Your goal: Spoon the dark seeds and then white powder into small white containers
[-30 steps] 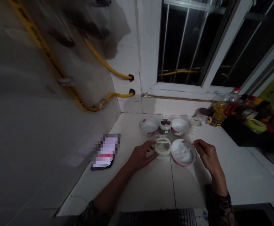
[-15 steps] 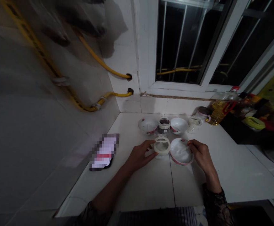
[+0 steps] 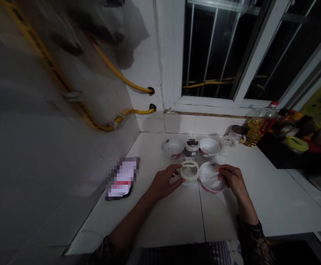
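Note:
Fingers and thumb of my left hand (image 3: 164, 183) are closed around the side of a small seasoning jar (image 3: 190, 178) with a pale rim, standing on the counter. Just right of it is a white bowl (image 3: 210, 187) with a reddish band and white contents that I cannot identify. Over this bowl, my right hand (image 3: 234, 179) pinches the handle of a small pale spoon (image 3: 213, 174), whose far end is down in the bowl. Behind the jar stands a second seasoning jar (image 3: 191, 148) with dark contents, between a left bowl (image 3: 172, 147) and a right bowl (image 3: 210, 146).
A phone (image 3: 123, 179) lies on the white tiled counter (image 3: 174, 217) at left. Toward the back right are a clear container (image 3: 228, 142), a lidded mug (image 3: 236, 134), an oil bottle (image 3: 254, 131) and a black rack (image 3: 273, 151) with condiments. Yellow pipe (image 3: 91, 121) runs along the left wall.
My right hand has shifted slightly left, further over the bowl, with the spoon. My left hand and the jar stay in place.

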The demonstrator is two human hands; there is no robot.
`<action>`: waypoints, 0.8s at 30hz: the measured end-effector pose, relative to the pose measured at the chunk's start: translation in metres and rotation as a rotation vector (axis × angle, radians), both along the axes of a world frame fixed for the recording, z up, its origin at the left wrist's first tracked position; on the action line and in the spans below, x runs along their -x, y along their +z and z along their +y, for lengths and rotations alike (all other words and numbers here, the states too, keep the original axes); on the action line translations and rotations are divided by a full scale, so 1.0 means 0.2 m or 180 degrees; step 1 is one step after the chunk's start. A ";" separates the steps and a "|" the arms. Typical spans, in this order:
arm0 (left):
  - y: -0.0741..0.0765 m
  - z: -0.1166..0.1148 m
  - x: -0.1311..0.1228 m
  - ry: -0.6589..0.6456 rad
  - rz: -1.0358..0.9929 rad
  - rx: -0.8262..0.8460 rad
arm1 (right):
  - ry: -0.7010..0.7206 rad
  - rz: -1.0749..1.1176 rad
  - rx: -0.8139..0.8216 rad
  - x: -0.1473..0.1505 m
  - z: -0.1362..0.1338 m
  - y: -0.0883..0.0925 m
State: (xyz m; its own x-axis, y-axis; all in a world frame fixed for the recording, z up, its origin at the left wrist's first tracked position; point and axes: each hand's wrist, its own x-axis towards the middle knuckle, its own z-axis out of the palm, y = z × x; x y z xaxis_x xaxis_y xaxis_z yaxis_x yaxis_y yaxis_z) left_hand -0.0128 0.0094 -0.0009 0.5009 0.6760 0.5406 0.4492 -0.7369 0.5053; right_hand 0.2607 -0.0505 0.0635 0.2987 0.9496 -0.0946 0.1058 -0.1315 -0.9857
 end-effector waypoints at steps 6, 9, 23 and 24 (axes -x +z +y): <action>-0.01 0.00 0.00 0.0017 -0.0041 0.0004 | -0.0209 0.0311 -0.0213 -0.05 -0.01 0.00; -0.01 0.00 0.00 0.0023 -0.0019 0.0067 | -0.0344 0.0399 -0.0259 -0.07 0.00 0.00; -0.01 0.00 0.00 -0.0001 -0.0048 0.0014 | 0.0529 -0.1480 -0.1556 0.20 -0.04 -0.01; -0.01 0.00 0.00 0.0004 -0.0052 0.0011 | 0.0738 -0.1670 -0.1644 0.20 -0.04 -0.02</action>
State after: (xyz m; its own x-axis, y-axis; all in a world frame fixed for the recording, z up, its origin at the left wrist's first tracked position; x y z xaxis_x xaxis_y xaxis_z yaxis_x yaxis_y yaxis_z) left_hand -0.0122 0.0093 -0.0029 0.4911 0.6784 0.5463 0.4417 -0.7346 0.5151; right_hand 0.2207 -0.0590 0.0595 -0.0300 0.8785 0.4767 0.5449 0.4142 -0.7291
